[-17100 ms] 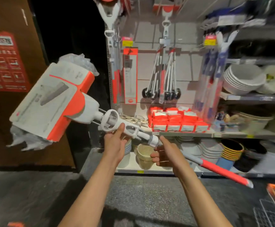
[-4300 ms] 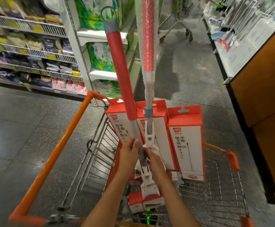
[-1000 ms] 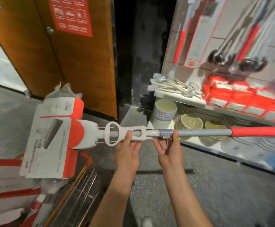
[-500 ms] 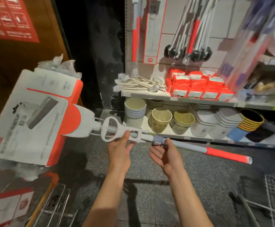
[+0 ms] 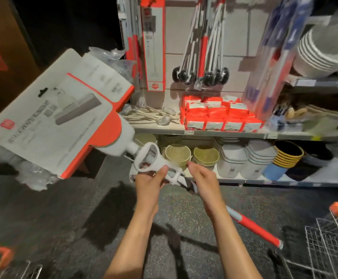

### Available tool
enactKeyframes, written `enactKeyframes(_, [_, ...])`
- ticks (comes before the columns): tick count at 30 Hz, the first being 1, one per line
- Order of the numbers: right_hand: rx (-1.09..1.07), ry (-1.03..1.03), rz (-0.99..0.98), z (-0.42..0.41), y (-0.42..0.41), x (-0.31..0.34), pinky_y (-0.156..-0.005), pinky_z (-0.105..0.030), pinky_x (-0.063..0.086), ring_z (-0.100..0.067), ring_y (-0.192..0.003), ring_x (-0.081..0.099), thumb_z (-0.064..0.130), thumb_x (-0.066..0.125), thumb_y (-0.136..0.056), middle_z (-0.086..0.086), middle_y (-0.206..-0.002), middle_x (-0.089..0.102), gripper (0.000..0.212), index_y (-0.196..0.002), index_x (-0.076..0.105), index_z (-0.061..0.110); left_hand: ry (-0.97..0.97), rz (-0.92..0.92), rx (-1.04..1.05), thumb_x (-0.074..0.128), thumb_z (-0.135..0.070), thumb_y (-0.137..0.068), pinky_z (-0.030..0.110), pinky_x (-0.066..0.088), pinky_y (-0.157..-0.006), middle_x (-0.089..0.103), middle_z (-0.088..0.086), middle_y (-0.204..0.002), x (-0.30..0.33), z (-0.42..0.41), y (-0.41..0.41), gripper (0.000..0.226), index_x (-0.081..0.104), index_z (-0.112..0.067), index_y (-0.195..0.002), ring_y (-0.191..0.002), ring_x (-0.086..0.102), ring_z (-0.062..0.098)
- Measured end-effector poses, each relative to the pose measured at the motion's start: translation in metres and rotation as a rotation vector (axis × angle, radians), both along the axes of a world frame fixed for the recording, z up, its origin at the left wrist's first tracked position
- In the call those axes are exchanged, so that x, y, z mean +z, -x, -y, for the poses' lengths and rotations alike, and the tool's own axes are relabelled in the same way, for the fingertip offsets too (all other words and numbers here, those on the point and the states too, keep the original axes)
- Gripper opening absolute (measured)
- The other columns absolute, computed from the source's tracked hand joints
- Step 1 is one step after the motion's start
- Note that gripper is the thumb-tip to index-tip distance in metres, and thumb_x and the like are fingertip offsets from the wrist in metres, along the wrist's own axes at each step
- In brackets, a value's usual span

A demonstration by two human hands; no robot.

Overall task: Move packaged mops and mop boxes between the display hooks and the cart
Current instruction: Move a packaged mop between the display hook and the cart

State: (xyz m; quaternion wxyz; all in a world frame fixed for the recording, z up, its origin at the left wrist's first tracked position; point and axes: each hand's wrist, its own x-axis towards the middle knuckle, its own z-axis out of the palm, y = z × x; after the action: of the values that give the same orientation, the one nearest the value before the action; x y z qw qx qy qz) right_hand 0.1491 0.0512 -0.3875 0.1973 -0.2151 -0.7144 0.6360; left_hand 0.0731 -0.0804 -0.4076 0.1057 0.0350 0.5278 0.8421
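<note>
The right hand (image 5: pixel 202 178) has regripped the white-and-orange card-packaged mop (image 5: pixel 63 117) beside the left hand (image 5: pixel 152 182); both clamp it, ready for hanging.

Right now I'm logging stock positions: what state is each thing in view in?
Packaged orange-and-white flat mop: off the hooks, held tilted, head up left.
Left hand: grips the mop's white wringer frame.
Right hand: curled round the shaft.
Tall orange-and-white mop box: upright at the display.
Black-tipped mops: hanging.
Wire cart: only a corner visible.
</note>
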Motion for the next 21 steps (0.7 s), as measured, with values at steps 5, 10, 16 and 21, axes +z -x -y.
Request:
enactKeyframes(5, [0.148, -0.102, 0.019, -0.040, -0.010, 0.000, -0.061, -0.010, 0.041, 0.006, -0.068, 0.057, 0.027, 0.057, -0.101, 0.014, -0.079, 0.072, 0.031, -0.088, 0.074, 0.050, 0.088, -0.070, -0.054, 0.072, -0.006, -0.089, 0.023, 0.057, -0.066, 0.075, 0.018, -0.109, -0.001, -0.044, -0.008, 0.027, 0.069, -0.004, -0.116, -0.088, 0.075, 0.022])
enactKeyframes(10, [0.153, -0.065, -0.035, -0.072, -0.008, -0.008, -0.061, -0.019, 0.040, -0.002, -0.068, 0.055, 0.027, 0.061, -0.099, 0.001, -0.080, 0.073, 0.026, -0.092, 0.077, 0.046, 0.107, -0.153, -0.035, 0.071, -0.027, -0.086, 0.040, 0.055, -0.091, 0.077, 0.006, -0.108, 0.004, -0.081, -0.008, 0.018, 0.077, -0.030, -0.103, -0.106, 0.072, 0.026])
enactKeyframes(16, [0.007, 0.154, -0.081, -0.102, 0.016, -0.016, -0.074, -0.030, 0.043, -0.016, -0.079, 0.059, 0.031, 0.063, -0.098, -0.027, -0.095, 0.070, 0.024, -0.097, 0.078, 0.012, 0.045, -0.117, -0.008, 0.068, -0.041, -0.085, 0.045, 0.057, -0.093, 0.075, 0.009, -0.114, 0.011, -0.127, 0.010, 0.040, 0.068, -0.018, -0.118, -0.109, 0.070, 0.029])
enactKeyframes(21, [-0.120, 0.308, -0.163, -0.133, 0.050, -0.005, -0.088, -0.034, 0.053, -0.020, -0.094, 0.071, 0.016, 0.064, -0.097, -0.010, -0.096, 0.078, 0.017, -0.093, 0.081, 0.014, -0.096, -0.188, -0.030, 0.071, -0.019, -0.090, 0.030, 0.056, -0.088, 0.072, 0.002, -0.122, 0.026, -0.173, 0.047, 0.042, 0.058, -0.019, -0.130, -0.113, 0.067, 0.019])
